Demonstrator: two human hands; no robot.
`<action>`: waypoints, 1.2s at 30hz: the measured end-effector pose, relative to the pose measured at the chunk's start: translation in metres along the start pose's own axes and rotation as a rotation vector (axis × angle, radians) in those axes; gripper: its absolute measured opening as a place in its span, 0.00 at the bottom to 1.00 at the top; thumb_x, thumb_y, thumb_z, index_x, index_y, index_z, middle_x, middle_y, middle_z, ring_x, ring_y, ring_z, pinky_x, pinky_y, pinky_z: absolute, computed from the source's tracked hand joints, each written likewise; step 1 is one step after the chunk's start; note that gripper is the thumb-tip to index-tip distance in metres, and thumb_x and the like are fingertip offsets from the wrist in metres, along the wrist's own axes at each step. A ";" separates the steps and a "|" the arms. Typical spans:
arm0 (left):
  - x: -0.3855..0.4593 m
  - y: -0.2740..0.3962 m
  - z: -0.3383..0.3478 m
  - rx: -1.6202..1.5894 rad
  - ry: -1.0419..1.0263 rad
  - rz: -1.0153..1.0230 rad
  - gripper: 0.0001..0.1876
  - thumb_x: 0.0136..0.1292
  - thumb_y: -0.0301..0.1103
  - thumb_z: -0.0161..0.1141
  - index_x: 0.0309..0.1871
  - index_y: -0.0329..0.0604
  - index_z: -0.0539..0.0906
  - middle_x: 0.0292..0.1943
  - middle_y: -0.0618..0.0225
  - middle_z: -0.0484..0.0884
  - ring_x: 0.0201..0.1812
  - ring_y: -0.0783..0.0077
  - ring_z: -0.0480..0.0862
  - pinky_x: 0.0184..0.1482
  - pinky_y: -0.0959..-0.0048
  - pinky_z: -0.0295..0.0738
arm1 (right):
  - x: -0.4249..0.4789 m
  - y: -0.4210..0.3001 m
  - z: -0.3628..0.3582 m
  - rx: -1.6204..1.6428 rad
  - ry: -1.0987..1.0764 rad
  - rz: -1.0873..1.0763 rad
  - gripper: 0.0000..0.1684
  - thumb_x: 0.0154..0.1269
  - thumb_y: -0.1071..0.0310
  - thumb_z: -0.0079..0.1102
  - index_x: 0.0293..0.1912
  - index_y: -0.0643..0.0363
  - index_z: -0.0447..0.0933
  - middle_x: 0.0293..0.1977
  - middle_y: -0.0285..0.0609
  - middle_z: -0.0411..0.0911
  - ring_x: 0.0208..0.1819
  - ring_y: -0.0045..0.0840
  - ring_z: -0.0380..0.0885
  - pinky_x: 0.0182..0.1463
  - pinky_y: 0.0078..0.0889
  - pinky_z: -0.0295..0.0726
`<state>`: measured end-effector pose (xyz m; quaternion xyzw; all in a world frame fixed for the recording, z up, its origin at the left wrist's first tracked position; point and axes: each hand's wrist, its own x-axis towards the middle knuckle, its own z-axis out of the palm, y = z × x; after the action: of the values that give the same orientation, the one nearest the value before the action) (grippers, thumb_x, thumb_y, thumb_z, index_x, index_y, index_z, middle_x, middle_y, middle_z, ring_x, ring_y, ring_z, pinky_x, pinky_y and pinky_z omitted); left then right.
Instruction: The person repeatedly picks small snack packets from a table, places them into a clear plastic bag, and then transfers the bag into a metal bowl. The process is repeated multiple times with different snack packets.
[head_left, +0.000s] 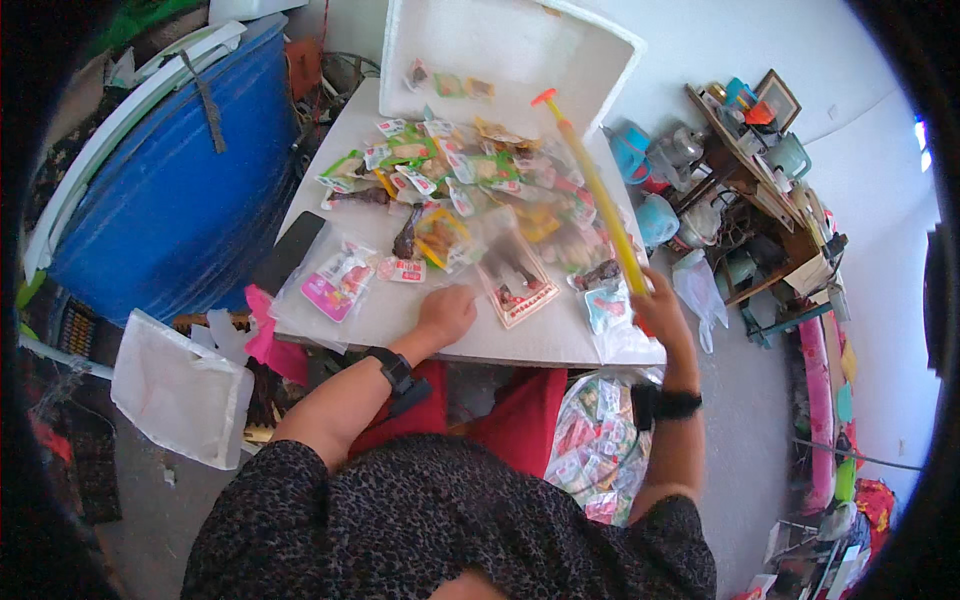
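My right hand (660, 309) grips the lower end of a long yellow plastic tube (598, 191) with a red T-shaped end. The tube slants up and away over the table's right side. My left hand (447, 313) rests near the front edge of the white table (390, 319), fingers curled under; whether they pinch anything is hidden. Just right of it lies a clear printed pouch (517, 274) with dark contents. Beyond are several vacuum-packed foods (442, 176) in a heap. A clear bag (337, 281) with a pink-printed packet lies at the left.
A white foam box (510, 52) stands at the table's back, with small packets inside. Below the right front edge is a bag of packets (596, 442). A blue tub (180, 180) and a foam lid (182, 390) are at left; a cluttered wooden shelf (765, 180) is at right.
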<state>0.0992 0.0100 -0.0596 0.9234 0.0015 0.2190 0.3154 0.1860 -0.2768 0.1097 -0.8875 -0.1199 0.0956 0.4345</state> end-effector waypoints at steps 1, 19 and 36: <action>0.000 0.006 0.002 -0.025 -0.002 0.011 0.05 0.48 0.33 0.48 0.24 0.42 0.71 0.24 0.58 0.73 0.30 0.55 0.73 0.30 0.59 0.65 | 0.028 0.014 0.008 -0.027 0.043 -0.136 0.24 0.49 0.73 0.51 0.49 0.62 0.63 0.28 0.42 0.71 0.29 0.25 0.72 0.33 0.23 0.70; 0.001 0.006 -0.005 -0.065 -0.040 0.033 0.06 0.49 0.34 0.48 0.25 0.42 0.70 0.23 0.59 0.73 0.28 0.55 0.73 0.30 0.60 0.65 | 0.199 -0.026 0.134 -0.222 -0.241 -0.557 0.26 0.46 0.65 0.56 0.47 0.61 0.65 0.29 0.49 0.73 0.27 0.27 0.73 0.30 0.26 0.71; -0.002 -0.001 -0.004 -0.049 0.037 0.057 0.04 0.46 0.30 0.51 0.25 0.41 0.71 0.23 0.59 0.73 0.27 0.56 0.73 0.29 0.60 0.66 | 0.203 -0.135 0.181 -0.250 -0.216 -0.367 0.27 0.47 0.66 0.52 0.49 0.62 0.61 0.24 0.44 0.70 0.21 0.26 0.70 0.20 0.28 0.68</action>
<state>0.0962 0.0132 -0.0581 0.9109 -0.0243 0.2448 0.3313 0.3121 -0.0015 0.0941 -0.8824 -0.3359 0.0939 0.3158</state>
